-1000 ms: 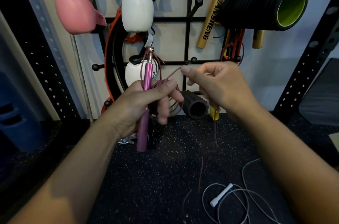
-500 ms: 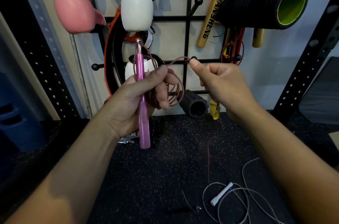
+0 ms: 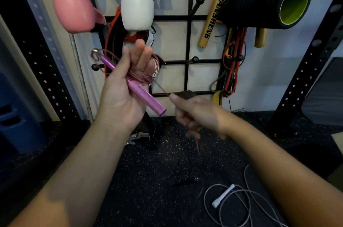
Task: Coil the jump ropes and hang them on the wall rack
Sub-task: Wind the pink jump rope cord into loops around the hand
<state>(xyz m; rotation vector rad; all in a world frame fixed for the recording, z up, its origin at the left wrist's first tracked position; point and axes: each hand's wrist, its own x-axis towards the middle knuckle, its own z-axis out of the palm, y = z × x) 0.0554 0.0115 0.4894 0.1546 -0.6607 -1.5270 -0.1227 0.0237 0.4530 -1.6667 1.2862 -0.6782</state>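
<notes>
Black speckled rubber floor (image 3: 163, 154) fills the lower half of the frame, and behind it a black wall rack (image 3: 187, 41) of bars and knobbed pegs stands against a pale wall. On the rack hang a pink boxing glove (image 3: 74, 11) at the upper left, a white boxing glove (image 3: 137, 5) beside it, two gold sticks (image 3: 213, 11) and a black foam roller (image 3: 267, 3) with a green inside at the upper right.

At the centre of the frame the left hand (image 3: 126, 89) has its palm turned to the camera. Its fingers are half stretched, and the pink handle (image 3: 137, 85) lies slanted across the palm, held under the thumb. Several loops of the brown-red cord (image 3: 143, 76) are wound around the fingers and over the handle.

The right hand (image 3: 196, 113) is lower and to the right, closed in a pinch on the free part of the same cord, which goes tight up to the left hand. The hand is blurred, and below it a loose end hangs down.

On the floor at the lower right lies a second jump rope (image 3: 239, 202) with a grey cord in loose curves and a white handle (image 3: 222, 196).
</notes>
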